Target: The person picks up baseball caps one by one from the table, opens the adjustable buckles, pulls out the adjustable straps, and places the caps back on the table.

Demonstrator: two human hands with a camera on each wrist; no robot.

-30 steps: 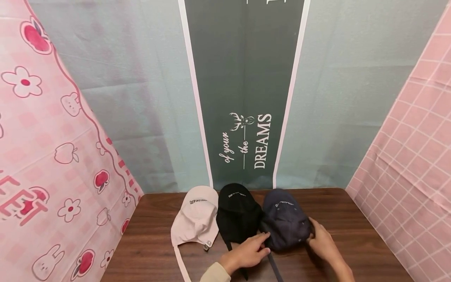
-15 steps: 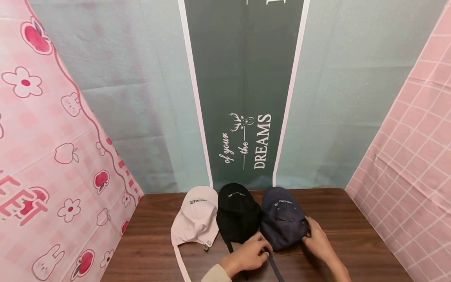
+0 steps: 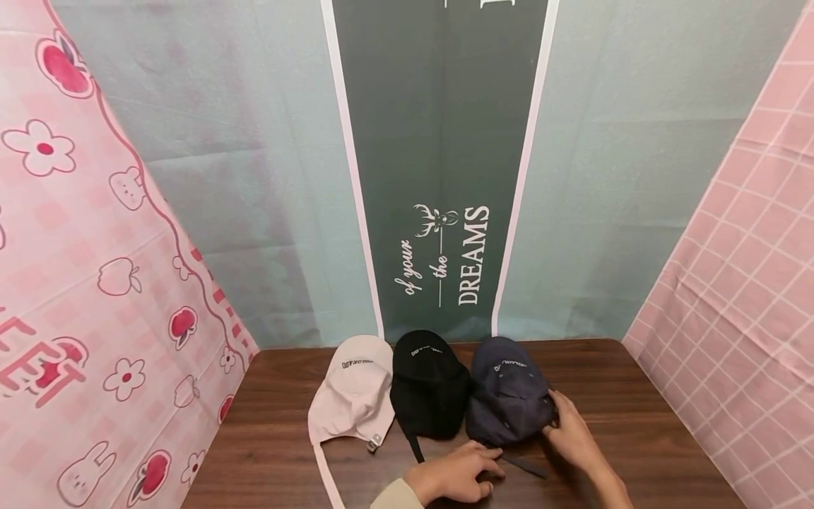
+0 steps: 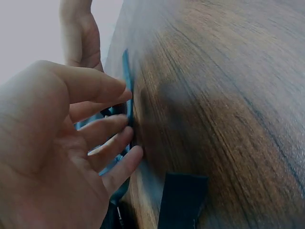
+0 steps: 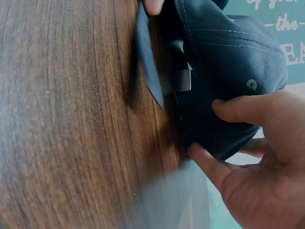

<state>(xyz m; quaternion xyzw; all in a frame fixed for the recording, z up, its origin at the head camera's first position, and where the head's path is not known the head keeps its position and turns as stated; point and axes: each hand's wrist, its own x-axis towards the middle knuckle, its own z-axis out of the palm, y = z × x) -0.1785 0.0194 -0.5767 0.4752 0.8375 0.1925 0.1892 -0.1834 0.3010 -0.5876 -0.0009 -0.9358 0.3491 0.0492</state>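
A navy baseball cap [image 3: 511, 396] lies at the right of a row of three, its brim toward the back wall. My right hand [image 3: 571, 433] grips the cap's right rear edge, thumb and fingers pinching the fabric in the right wrist view. The cap's loose strap [image 5: 148, 62] sticks out past a metal buckle [image 5: 183, 80]. My left hand [image 3: 459, 472] lies low at the cap's rear, its loosely extended fingers [image 4: 116, 169] touching the strap near its base. To the left are a black cap [image 3: 432, 389] and a pale pink cap [image 3: 356, 389].
The caps rest on a brown wooden table [image 3: 267, 424], close to its back edge. A grey-green cloth [image 3: 286, 212] with a lettered dark panel hangs behind. Pink cloths [image 3: 750, 283] hang at both sides. The black cap's strap [image 3: 415, 449] runs toward my left hand.
The navy cap's strap, earlier hanging toward the front, now points right. My left hand has moved slightly forward toward me and right; the navy cap has shifted slightly left with my right hand.
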